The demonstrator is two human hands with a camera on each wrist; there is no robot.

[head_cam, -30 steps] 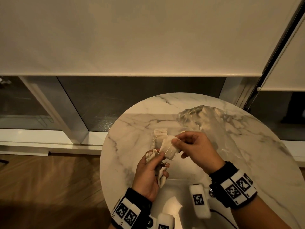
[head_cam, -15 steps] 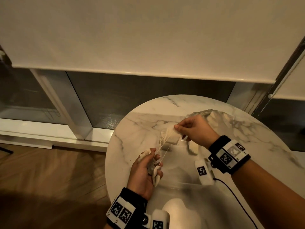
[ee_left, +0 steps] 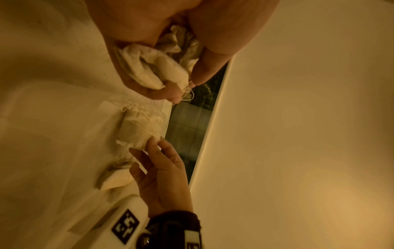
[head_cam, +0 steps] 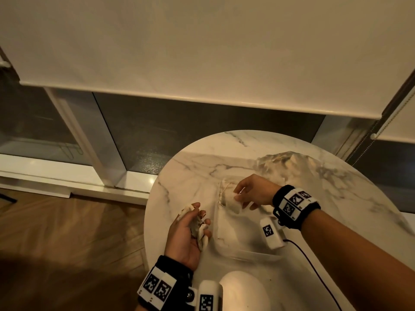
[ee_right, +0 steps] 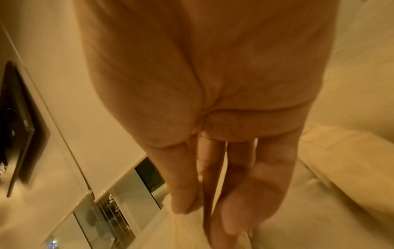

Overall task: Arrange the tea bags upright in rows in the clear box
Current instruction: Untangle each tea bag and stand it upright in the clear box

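A: Marble under everything: the round table (head_cam: 184, 176) carries the box (head_cam: 226, 230), which is clear plastic and hard to read in this dim light. Start on the left, what do you see?

B: The left hand (head_cam: 187, 235) lies palm up beside the box's left wall, fingers curled round a crumpled bunch of tea bags (ee_left: 149, 72) with strings trailing off the fingertips. It is gripping them, not resting.

A: And to the right of that?

B: The right hand (head_cam: 253, 194) reaches over the far end of the box. Its fingertips (ee_left: 153, 143) touch one bag (head_cam: 232, 202) that stands there next to another. The right wrist view shows straight, loose fingers, so I'd call that hand open, steadying and no pinch.

A: So the step is seating that bag upright?

B: That's my reading. To do it well, press it flat against its neighbour near the far wall, so the row props itself up. Tuck the string down so it can't snag the next bag.

A: Risks?

B: The bags are soft and may flop if let go too early. The strings in the left hand look tangled, so lifting one could drag out others.
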